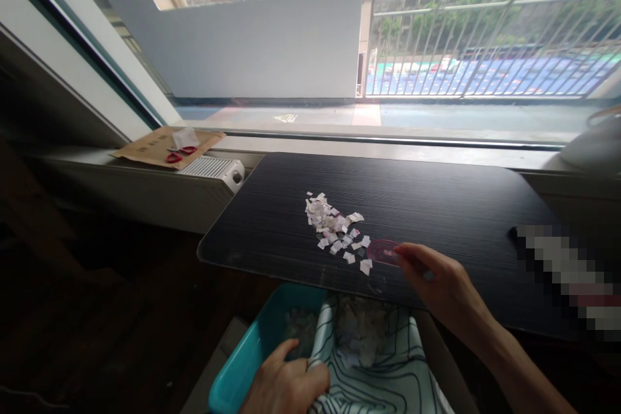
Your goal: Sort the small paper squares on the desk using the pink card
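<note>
My right hand (pixel 431 268) pinches a thin, see-through pink oval piece (pixel 383 251) whose exact kind I cannot make out, low over the dark tabletop. Just left of it lies a loose heap of small white paper scraps (pixel 332 223), some of them touching or close to the pink piece. At the bottom, my left hand (pixel 286 381) grips the edge of a pale cloth bag with dark lines (pixel 383 375), index finger stretched over a turquoise basin (pixel 242 356). Paper scraps lie in the bag (pixel 361 326) and, dimly seen, in the basin.
The dark table (pixel 436 200) stands against the window sill. On the left, red-handled scissors (pixel 180 154) and a white piece lie on brown cardboard (pixel 145 147), beside a white radiator (pixel 213 169). A blurred-out object (pixel 567 265) lies at the table's right.
</note>
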A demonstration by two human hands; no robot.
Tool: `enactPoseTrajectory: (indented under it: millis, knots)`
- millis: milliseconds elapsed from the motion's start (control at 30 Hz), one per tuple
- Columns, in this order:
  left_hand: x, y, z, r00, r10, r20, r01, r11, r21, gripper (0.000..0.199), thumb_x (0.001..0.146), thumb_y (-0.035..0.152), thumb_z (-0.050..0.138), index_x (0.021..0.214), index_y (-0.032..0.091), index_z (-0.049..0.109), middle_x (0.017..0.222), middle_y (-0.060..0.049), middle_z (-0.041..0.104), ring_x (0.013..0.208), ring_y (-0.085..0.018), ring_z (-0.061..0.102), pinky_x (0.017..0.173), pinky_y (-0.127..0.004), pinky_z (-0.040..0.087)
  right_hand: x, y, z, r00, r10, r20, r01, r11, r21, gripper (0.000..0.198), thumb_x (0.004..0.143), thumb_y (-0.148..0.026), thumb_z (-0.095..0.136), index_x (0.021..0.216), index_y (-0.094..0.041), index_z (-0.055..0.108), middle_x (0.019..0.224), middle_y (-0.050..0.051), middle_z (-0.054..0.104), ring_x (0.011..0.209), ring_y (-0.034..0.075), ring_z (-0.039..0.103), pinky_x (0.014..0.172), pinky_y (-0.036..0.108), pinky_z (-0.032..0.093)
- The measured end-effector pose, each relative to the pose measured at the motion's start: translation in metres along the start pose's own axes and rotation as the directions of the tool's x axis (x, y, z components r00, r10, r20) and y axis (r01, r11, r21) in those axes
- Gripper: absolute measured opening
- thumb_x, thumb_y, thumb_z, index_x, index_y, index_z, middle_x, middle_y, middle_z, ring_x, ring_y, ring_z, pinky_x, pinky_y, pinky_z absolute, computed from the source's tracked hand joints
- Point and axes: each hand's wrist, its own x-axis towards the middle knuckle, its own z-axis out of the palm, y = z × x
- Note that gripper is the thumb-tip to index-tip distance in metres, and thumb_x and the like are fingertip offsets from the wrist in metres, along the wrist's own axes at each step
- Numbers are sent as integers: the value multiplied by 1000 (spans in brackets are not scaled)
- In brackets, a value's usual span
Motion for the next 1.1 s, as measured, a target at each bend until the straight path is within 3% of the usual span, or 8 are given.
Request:
enactPoseTrajectory:
  millis: [233, 367, 633, 733, 900, 1100]
  knots:
    - [4, 8, -5, 998, 10, 57, -13, 999, 50, 14, 72, 30, 66, 71, 22, 54, 62, 5, 60, 62, -16, 62, 98, -45, 41, -11, 2, -14, 1000, 10, -7, -10, 997, -78, 18, 87, -25, 51, 92, -20, 67, 78, 1, 71, 59, 13, 62, 60, 23, 49]
    - [6, 17, -11, 999, -34, 3, 34, 998, 59, 6, 74, 21, 60, 79, 24, 59, 75, 3, 65, 74, -18, 63, 102, -40, 37, -25, 8, -22, 997, 73, 21, -71, 995, -66, 17, 86, -28, 53, 94, -22, 67, 83, 1, 73, 66, 14, 66, 63, 23, 50]
    - [14, 28, -14, 984, -89, 156, 95, 995, -30, 9, 73, 26, 66, 73, 23, 58, 67, 6, 61, 71, -16, 62, 106, -42, 31, -47, -2, -35, 981, 157, 110, -149, 986, -77, 18, 87, -32, 52, 92, -23, 68, 78, -1, 72, 63, 13, 64, 60, 22, 50]
    - [12, 31, -13, 984, -105, 143, 113, 993, -46, 7, 74, 25, 65, 73, 24, 59, 69, 6, 63, 74, -16, 62, 107, -41, 29, -48, -9, -37, 982, 145, 119, -138, 988, -65, 18, 87, -31, 52, 91, -23, 68, 77, -1, 71, 62, 13, 64, 59, 21, 50]
    - [14, 30, -12, 986, -101, 134, 107, 994, -38, 13, 69, 27, 70, 73, 23, 59, 67, 6, 61, 72, -16, 62, 105, -40, 30, -39, -8, -33, 996, 88, 10, -86, 993, -83, 18, 87, -30, 52, 92, -21, 67, 79, 1, 72, 61, 13, 64, 61, 22, 50]
    - [12, 39, -18, 983, -122, 137, 131, 990, -61, 9, 68, 21, 66, 72, 23, 59, 71, 6, 63, 78, -17, 63, 107, -38, 28, -55, 4, -35, 993, 97, 63, -91, 992, -91, 18, 89, -30, 51, 95, -22, 66, 84, 1, 72, 66, 14, 66, 63, 21, 50]
